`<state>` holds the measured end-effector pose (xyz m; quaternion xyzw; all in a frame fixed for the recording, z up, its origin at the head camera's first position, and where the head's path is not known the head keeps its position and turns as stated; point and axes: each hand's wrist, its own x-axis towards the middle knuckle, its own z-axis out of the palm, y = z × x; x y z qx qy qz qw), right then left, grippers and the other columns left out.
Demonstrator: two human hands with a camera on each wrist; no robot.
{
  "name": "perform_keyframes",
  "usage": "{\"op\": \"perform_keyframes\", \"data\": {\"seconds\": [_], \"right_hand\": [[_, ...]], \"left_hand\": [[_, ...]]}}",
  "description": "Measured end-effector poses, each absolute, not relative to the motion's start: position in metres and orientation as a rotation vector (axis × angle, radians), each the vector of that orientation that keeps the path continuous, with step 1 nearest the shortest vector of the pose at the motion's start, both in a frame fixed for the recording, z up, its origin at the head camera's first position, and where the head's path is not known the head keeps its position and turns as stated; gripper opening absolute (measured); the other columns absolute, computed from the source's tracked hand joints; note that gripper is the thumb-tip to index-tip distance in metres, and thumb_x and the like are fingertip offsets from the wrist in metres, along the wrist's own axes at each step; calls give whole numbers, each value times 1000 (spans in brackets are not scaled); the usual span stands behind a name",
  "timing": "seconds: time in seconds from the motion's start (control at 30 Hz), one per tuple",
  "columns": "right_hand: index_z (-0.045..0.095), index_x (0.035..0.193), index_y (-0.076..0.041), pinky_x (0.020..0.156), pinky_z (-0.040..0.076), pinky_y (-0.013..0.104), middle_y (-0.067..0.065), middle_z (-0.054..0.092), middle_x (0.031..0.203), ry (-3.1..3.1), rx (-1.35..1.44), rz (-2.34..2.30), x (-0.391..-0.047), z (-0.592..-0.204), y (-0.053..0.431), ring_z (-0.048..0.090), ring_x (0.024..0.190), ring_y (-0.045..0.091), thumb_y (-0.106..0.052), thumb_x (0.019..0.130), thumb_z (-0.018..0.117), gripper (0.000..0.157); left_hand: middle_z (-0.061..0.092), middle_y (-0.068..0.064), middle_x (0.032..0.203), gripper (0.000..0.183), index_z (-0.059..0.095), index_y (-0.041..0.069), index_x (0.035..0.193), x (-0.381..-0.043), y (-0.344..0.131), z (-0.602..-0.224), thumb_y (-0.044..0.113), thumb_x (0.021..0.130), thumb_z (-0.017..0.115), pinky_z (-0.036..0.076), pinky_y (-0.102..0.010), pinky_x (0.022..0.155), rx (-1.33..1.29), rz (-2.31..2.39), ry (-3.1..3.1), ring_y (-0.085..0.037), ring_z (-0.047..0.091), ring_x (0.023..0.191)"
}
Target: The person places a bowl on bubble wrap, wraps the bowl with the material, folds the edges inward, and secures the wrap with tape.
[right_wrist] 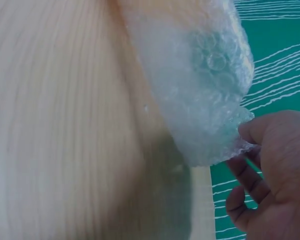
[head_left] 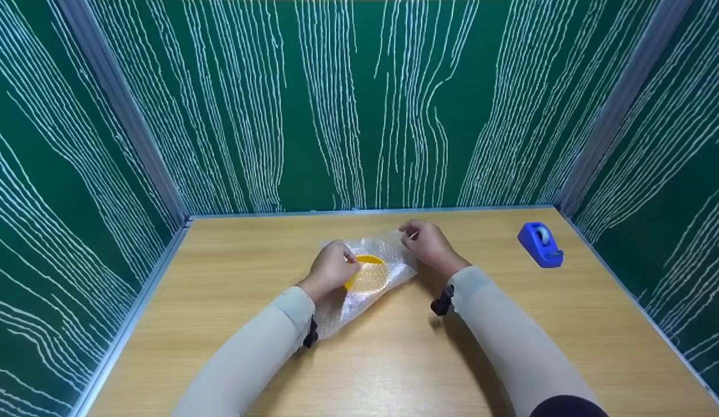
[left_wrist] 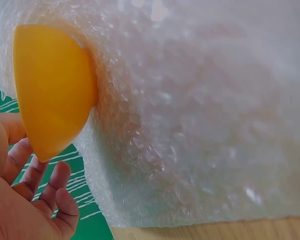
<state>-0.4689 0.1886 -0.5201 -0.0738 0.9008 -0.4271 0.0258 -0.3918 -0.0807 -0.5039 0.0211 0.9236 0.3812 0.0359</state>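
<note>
A yellow bowl [head_left: 369, 259] sits on a sheet of bubble wrap [head_left: 365, 301], with a folded flap of the clear wrap over its near part. My left hand [head_left: 334, 267] pinches the bowl's rim at its left side. In the left wrist view the bowl [left_wrist: 52, 90] stands against the wrap [left_wrist: 190, 110], thumb and fingers at its lower edge. At the wrap's far right corner, my right hand [head_left: 429, 246] pinches the sheet between thumb and finger. The right wrist view shows that bunched wrap corner [right_wrist: 225, 135] at the fingertips.
A blue tape dispenser [head_left: 539, 246] with a roll of tape stands at the right on the wooden table [head_left: 232, 249]. Green panels [head_left: 359, 116] with white wavy lines rise behind the table and along both sides.
</note>
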Motion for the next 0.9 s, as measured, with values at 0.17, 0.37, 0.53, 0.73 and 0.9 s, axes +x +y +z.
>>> {"op": "perform_keyframes", "data": {"seconds": [0.17,0.37,0.53,0.73,0.9], "right_hand": [[79,132,-9,107,65,46,14,78,128,2813,-254,-1381,-467,-519,184,70,116,30,-15,110,74,23],[80,129,-14,115,62,48,11,77,133,2725,-164,-1453,-462,-512,180,70,123,31,-23,113,73,20],[80,132,-13,117,62,48,9,77,131,2720,-153,-1470,-456,-504,174,71,123,30,-25,114,71,23],[83,124,-15,111,64,48,9,81,128,2848,-280,-1395,-448,-494,162,75,121,29,-18,112,72,17],[83,119,-15,109,65,50,7,82,122,2911,-420,-1364,-441,-488,154,76,118,29,-15,110,75,12]], "left_hand": [[66,-7,115,17,69,11,108,-392,-80,-505,15,102,85,65,-39,106,77,1173,2847,-25,63,108],[65,-7,113,18,68,12,108,-391,-80,-505,16,103,84,65,-38,104,59,1192,2832,-25,63,106],[63,-6,116,20,65,14,111,-389,-79,-504,16,103,84,64,-39,108,3,1208,2793,-26,63,109],[64,-6,118,19,66,13,111,-390,-78,-504,16,104,83,63,-40,112,2,1208,2808,-26,63,111],[66,-7,116,17,69,11,109,-390,-78,-504,17,103,84,64,-39,105,70,1195,2842,-24,64,107]]}}
